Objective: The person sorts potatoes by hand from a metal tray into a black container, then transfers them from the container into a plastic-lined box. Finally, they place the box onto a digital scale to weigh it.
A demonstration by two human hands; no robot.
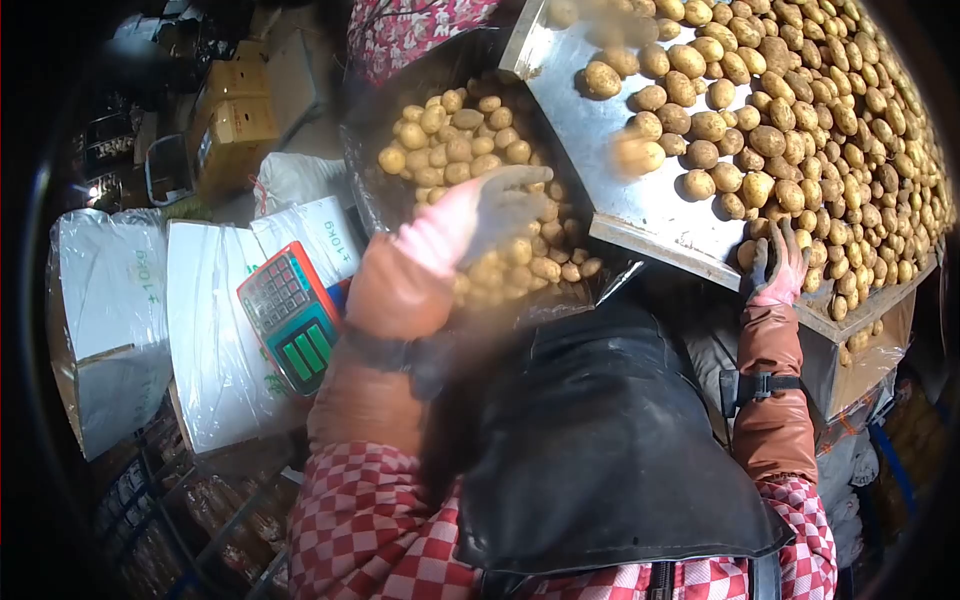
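Note:
My left hand [507, 205], in a pink and grey glove, is over a box lined with dark plastic [362, 175]. Its fingers stretch to the right above the heaped potatoes [458, 148], and I see nothing held in it. My right hand [782, 262], also gloved, rests against loose potatoes [790, 195] near the front edge of a metal sorting table [655, 225]. Its fingers are spread over them, with the palm hidden. One blurred potato [637, 156] lies or moves on the bare metal between the two hands.
A red digital scale [290, 315] sits left of my left arm, by white plastic-wrapped cartons [215, 330]. Cardboard boxes [235, 130] stand behind. Another person's patterned pink clothing [410, 35] is at the box's far side. The table has a raised metal rim [665, 252].

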